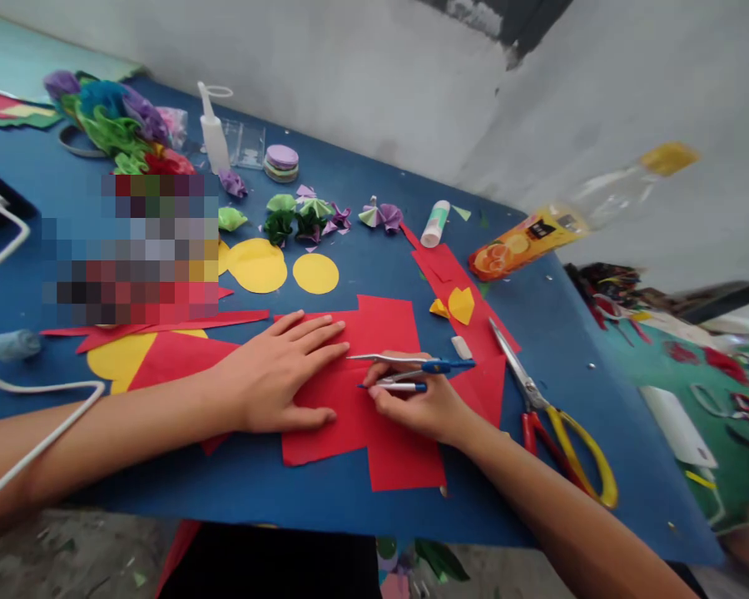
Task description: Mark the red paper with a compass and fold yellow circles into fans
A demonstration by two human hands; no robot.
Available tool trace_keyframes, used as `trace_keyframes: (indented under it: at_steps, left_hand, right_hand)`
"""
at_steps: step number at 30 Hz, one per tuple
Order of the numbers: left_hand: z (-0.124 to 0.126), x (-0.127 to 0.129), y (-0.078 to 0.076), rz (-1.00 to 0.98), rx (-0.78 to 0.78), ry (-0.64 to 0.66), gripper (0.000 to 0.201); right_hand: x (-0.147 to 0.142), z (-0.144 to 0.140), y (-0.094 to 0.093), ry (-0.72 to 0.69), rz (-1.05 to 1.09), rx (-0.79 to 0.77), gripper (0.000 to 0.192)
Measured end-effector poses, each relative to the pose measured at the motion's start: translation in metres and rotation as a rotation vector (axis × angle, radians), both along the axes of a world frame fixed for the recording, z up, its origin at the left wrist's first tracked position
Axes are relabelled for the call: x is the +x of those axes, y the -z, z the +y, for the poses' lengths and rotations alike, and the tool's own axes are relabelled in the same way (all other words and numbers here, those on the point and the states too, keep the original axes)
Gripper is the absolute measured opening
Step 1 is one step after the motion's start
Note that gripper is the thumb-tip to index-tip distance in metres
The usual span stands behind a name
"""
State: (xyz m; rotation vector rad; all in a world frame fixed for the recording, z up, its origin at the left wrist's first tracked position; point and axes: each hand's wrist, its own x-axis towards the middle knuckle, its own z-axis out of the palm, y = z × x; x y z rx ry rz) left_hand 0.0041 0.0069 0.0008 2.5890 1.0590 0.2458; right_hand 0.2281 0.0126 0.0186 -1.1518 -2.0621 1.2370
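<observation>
My left hand (275, 374) lies flat with its fingers spread on a sheet of red paper (399, 462) near the table's front edge. My right hand (428, 408) is closed around a blue and silver drawing compass (443, 366), its points aimed left, just above or on the same red paper; I cannot tell whether they touch it. Right of that hand lie scissors (530, 391) with one red and one yellow handle. A small white eraser (461, 347) sits beyond the hand. Yellow paper circles (315, 274) lie behind the red paper.
An orange drink bottle (530, 237) and a glue stick (435, 224) are at the back right. Folded paper flowers (312, 220) and a white squeeze bottle (214, 137) stand farther back. A white cable (56, 388) crosses over my left forearm. Part of the left side is pixelated.
</observation>
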Motion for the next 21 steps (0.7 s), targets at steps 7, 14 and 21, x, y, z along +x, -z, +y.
trace_keyframes:
  at_steps: [7, 14, 21]
  left_hand:
    - [0.0016, -0.0013, 0.0026, -0.005, -0.031, 0.001, 0.064]
    - [0.0019, -0.0055, 0.0054, -0.033, -0.007, 0.011, 0.054]
    - [0.0017, -0.0065, 0.0062, -0.021, -0.049, 0.007, 0.053]
  right_hand:
    - [-0.0003, -0.0008, 0.0006, -0.066, -0.104, 0.146, 0.007]
    - [0.0042, 0.0040, 0.0046, -0.139, -0.170, 0.218, 0.010]
    - [0.0040, 0.0041, 0.0034, -0.140, -0.189, 0.264, 0.012]
